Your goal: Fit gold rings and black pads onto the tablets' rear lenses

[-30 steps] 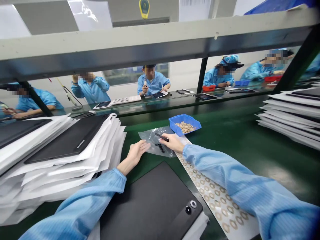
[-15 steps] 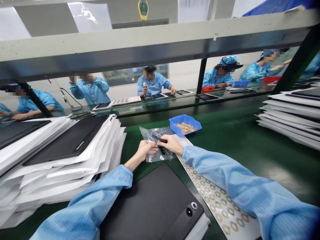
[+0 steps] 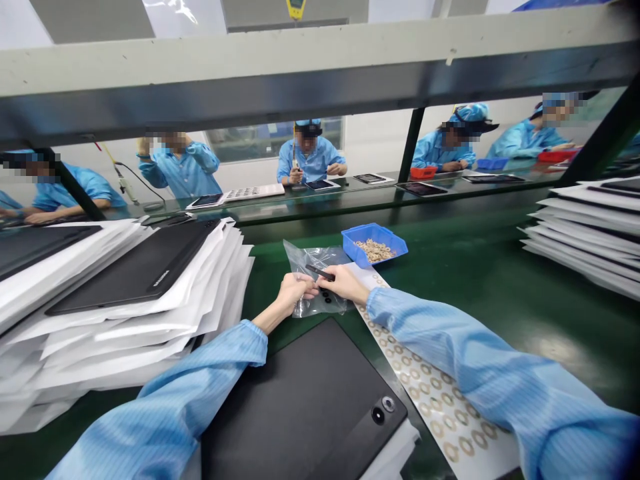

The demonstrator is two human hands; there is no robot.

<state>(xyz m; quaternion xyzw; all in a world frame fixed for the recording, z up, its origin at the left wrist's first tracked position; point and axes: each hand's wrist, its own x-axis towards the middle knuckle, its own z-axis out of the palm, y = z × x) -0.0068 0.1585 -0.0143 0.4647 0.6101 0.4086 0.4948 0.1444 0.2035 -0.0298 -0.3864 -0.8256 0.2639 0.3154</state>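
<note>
Over a clear plastic bag [image 3: 311, 309], my two hands meet. My right hand [image 3: 349, 283] is closed around a slim black pen-like tool [image 3: 320, 272], its free end pointing up and left. The fingers of my left hand [image 3: 293, 291] are pinched together at the bag; what lies between them is too small to make out. Several small round black pieces [image 3: 327, 299] show in the bag, partly covered by my right hand. Nearer to me lies a black tablet [image 3: 295, 400], back up, with two camera lenses. A white sheet with tan rings [image 3: 430, 387] runs beneath my right forearm.
Behind the bag sits a blue tray [image 3: 356, 254] holding small tan rings. Tablets interleaved with white sheets form a stack [image 3: 200, 313] at left and another stack [image 3: 585, 233] at right. A shelf beam [image 3: 300, 67] crosses above. Co-workers in blue sit across the bench.
The view has tilted slightly down, so the far scene sits higher. Both hands stay at the bag with small finger shifts, and the black tool stays in my right hand.
</note>
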